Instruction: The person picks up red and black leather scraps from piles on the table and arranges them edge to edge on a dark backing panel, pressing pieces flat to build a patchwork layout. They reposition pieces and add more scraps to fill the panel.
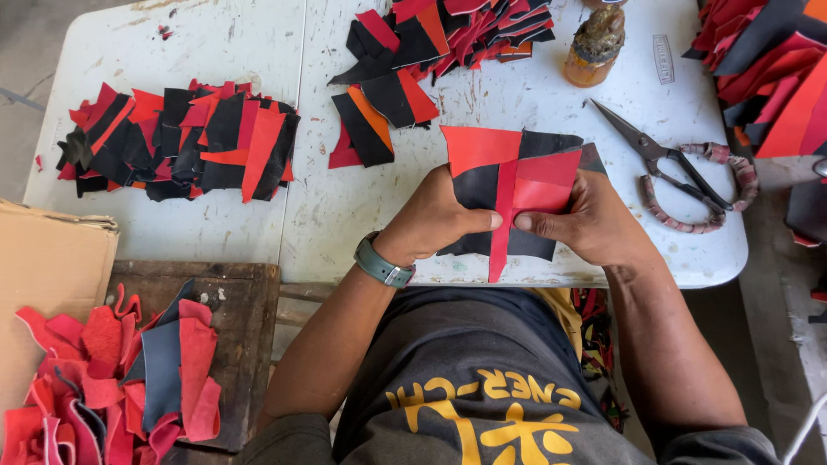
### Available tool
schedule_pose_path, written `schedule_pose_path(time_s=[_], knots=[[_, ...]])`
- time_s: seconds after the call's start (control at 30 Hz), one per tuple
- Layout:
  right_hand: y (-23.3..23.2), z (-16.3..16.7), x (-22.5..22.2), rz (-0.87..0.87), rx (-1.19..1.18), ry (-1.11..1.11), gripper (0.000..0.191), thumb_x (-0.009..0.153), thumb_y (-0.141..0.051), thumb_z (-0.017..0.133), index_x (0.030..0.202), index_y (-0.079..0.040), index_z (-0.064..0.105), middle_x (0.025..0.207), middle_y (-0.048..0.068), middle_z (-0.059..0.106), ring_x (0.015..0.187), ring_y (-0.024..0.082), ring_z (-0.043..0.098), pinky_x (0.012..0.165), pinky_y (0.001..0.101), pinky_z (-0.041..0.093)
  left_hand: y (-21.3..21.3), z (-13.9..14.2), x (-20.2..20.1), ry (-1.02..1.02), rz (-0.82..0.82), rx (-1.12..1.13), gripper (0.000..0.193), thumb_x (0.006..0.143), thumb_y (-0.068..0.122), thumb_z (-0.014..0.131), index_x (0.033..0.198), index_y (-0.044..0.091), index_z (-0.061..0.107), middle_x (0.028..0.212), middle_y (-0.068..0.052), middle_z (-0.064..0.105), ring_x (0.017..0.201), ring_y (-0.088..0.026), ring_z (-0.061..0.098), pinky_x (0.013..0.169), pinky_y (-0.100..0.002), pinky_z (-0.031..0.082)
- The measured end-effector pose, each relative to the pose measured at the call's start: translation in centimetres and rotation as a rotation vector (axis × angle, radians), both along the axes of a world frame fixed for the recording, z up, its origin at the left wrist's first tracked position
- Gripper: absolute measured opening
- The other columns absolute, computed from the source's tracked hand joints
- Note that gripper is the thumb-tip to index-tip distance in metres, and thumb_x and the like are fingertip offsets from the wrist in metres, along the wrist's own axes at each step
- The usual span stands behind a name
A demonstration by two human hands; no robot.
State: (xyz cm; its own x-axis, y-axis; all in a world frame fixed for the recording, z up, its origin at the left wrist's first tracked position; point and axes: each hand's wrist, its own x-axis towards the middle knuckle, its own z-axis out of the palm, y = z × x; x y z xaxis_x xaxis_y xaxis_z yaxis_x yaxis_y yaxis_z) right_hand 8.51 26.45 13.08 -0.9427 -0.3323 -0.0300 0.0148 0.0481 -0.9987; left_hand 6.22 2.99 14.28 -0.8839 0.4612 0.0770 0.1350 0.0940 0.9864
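Both my hands hold a patchwork piece [517,185] of red and black leather panels over the near edge of a white table [345,215]. My left hand [435,222], with a grey-green watch on its wrist, pinches the piece from the left. From the right my right hand [586,226] pinches it. The two thumbs meet on a narrow red strip that runs down the middle of the piece. A red panel sticks up at its top left.
Black scissors [680,168] with wrapped handles lie to the right. An amber glue jar [593,47] stands behind. Heaps of red, black and orange leather pieces lie at left [185,142], centre back [431,43] and far right [767,69]. Scraps [112,379] cover a wooden stool; cardboard [43,275] is alongside.
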Motion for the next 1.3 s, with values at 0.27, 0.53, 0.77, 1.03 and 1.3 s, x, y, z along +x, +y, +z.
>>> schedule_pose_path(time_s=[0.27,0.53,0.77,1.03,1.3], knots=[[0.0,0.1,0.0,-0.014,-0.043,0.000,0.051,0.080,0.005,0.076,0.129,-0.001,0.062,0.115,0.004,0.073,0.100,0.007,0.066,0.090,0.0266,0.055,0.2,-0.6,0.1,0.113,0.074,0.107,0.065,0.075,0.004,0.083,0.133,-0.005,0.056,0.125,-0.010,0.066,0.116,-0.019,0.062,0.102,-0.034,0.052],[-2.7,-0.6,0.8,-0.265,0.118,0.170,0.042,0.078,0.005,0.077,0.119,0.002,0.064,0.107,0.005,0.075,0.096,0.008,0.069,0.087,0.0260,0.057,1.7,-0.3,1.2,0.265,0.337,-0.284,0.048,0.072,0.011,0.083,0.115,-0.003,0.066,0.105,-0.018,0.074,0.101,-0.030,0.071,0.086,-0.037,0.057],[-1.5,-1.2,-0.3,-0.099,0.061,0.062,0.023,0.091,-0.002,0.073,0.113,0.002,0.074,0.100,0.002,0.076,0.089,0.006,0.063,0.078,0.0252,0.053,0.3,0.8,1.2,0.209,0.225,-0.056,0.037,0.081,0.012,0.078,0.114,0.000,0.068,0.103,-0.012,0.078,0.095,-0.024,0.076,0.086,-0.035,0.060],[-3.9,1.1,1.0,-0.239,0.051,0.122,0.017,0.088,-0.006,0.072,0.104,0.000,0.075,0.093,0.003,0.080,0.083,0.005,0.067,0.075,0.0259,0.055,2.2,2.7,2.3,0.318,0.425,-0.109,0.033,0.077,0.011,0.077,0.107,0.002,0.070,0.096,-0.013,0.078,0.088,-0.024,0.078,0.081,-0.033,0.060],[-2.4,1.3,0.4,-0.095,0.133,0.140,0.029,0.090,-0.019,0.072,0.112,0.000,0.074,0.097,0.001,0.077,0.086,0.009,0.068,0.078,0.0280,0.055,0.2,-0.9,1.0,-0.098,0.181,0.320,0.029,0.089,0.002,0.074,0.116,-0.004,0.068,0.107,-0.008,0.074,0.095,-0.014,0.069,0.086,-0.031,0.058]])
